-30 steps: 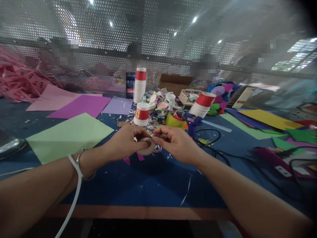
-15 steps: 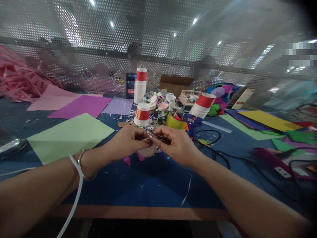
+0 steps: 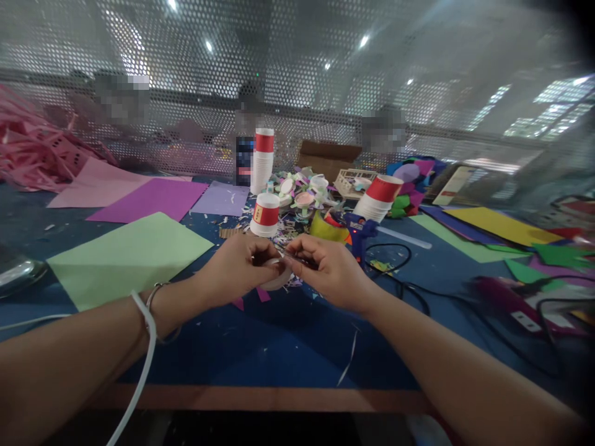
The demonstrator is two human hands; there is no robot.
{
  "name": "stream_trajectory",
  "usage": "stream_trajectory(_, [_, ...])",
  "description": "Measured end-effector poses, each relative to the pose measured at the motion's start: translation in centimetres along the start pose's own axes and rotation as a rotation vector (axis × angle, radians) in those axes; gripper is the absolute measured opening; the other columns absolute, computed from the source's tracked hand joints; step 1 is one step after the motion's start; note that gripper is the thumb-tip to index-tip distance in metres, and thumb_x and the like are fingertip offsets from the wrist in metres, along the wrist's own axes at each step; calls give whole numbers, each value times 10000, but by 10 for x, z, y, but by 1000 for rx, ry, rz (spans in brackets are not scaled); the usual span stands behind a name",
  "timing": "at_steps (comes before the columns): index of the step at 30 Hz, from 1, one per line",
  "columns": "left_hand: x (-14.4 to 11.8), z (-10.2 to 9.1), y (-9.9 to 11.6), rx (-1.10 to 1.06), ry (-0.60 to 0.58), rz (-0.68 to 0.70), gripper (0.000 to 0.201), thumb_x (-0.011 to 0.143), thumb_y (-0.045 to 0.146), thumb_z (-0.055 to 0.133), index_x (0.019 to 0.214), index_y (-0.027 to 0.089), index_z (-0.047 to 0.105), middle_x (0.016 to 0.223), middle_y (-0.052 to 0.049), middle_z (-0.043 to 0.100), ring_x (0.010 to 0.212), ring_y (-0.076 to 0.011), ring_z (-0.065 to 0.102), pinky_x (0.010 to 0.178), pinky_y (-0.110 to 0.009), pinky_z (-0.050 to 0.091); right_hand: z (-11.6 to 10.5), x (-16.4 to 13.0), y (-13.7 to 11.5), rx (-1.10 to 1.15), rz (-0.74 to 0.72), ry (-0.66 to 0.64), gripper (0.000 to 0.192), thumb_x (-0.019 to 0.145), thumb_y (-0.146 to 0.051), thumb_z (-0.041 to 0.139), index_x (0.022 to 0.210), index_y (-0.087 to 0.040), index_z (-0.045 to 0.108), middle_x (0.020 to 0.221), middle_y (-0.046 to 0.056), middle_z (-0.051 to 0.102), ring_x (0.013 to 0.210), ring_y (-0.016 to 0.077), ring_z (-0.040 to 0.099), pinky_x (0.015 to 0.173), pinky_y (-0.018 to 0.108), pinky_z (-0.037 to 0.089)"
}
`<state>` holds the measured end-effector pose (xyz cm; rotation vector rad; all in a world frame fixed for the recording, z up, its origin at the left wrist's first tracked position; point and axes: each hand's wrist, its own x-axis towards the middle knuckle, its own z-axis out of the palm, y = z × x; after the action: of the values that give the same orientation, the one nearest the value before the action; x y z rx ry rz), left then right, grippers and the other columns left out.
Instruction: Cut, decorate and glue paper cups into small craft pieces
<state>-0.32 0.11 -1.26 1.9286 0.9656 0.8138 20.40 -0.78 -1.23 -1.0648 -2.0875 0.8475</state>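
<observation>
Your left hand (image 3: 244, 269) grasps a round, whitish, shallow piece (image 3: 279, 281), nearer you than the short red-and-white paper-cup stack (image 3: 265, 215); your right hand (image 3: 328, 269) curls beside the piece, right of that stack; I cannot tell what it grips.

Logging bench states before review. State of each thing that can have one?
Left hand: pinching white round piece
Right hand: at the piece's edge; grip unclear
Glue gun: upright, red light on, stick inserted
Front cups: upside down
Tall cups: nested, standing
Cups behind glue gun: nested, leaning
Light-green sheet: flat
Power strip: blurred, switch state unclear
</observation>
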Motion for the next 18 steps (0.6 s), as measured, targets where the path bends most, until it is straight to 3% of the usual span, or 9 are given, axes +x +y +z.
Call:
stream_trajectory(7, [-4,0,5,75,77,33,179,841,274,653,907,144,756,834,-64,732,735,-161,639,649,-268,493,-5,0,-5,101,-34,-1,178,940,-369,617,942,-192,604,836,12,623,715,130,569,654,271,466])
stream_trajectory(13, [0,-4,-1,-179,-46,45,253,878,386,698,896,137,734,850,-66,726,772,-163,655,691,-268,514,-8,1,-11,269,8,4,310,895,-484,680,882,-187,593,752,-23,540,616,93,449,544,236,373])
stream_trajectory(18, [0,-3,2,-288,-82,30,233,882,353,712,860,121,718,801,-43,698,729,-128,622,661,-236,478,-7,2,-11,408,57,-25,323,868,-487,718,879,-190,593,696,-55,492,536,66,355,482,224,283])
